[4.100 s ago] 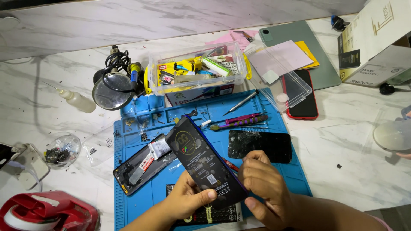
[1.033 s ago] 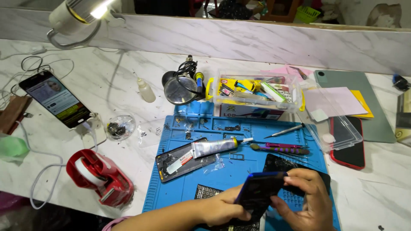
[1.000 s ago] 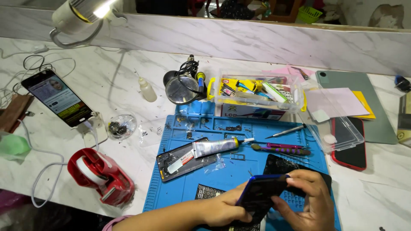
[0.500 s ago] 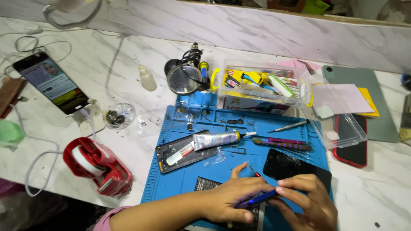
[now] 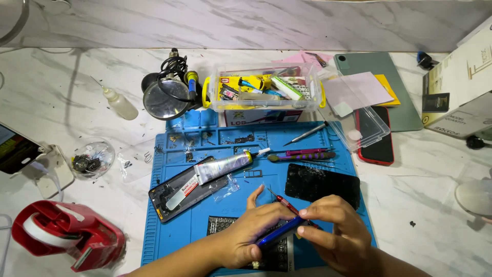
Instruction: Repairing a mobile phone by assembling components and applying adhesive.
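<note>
Where the marble worktop [image 5: 61, 92] meets the view's left edge: a phone [image 5: 13, 154] with a lit screen leans on a small white stand.
Near-left corner: a red tape dispenser [image 5: 66, 241] sits on the marble, well apart from both hands.
Small clear dish [image 5: 92, 159]: holds tiny dark parts, just left of the blue work mat [image 5: 205, 220].
Dropper bottle [image 5: 119, 104]: lies tilted on the marble, near a round magnifier [image 5: 166, 100] with a coiled black cable behind it.
Mat, left part: a dark phone back frame [image 5: 171, 197] lies flat, with a silver glue tube [image 5: 223, 166] resting across it.
Left hand [image 5: 251, 236]: curled closed around the blue handle of a screwdriver [image 5: 282, 231], thumb raised toward the glue tube.
Screwdriver: held low over the mat's near edge, between both hands, its thin red shaft slanting up and left.
Under the hands: a dark patterned part lies on the mat, mostly hidden.
Right hand [image 5: 335, 236]: fingers bent, fingertips pinching the screwdriver at the far end of the handle.
Black phone screen [image 5: 323, 184]: flat on the mat, just beyond the right hand.
Clear plastic box [image 5: 266, 92]: stands at the mat's far edge, full of small tools.
Right side: a red-edged phone [image 5: 376, 141] lies beside a grey tablet [image 5: 394, 77].
</note>
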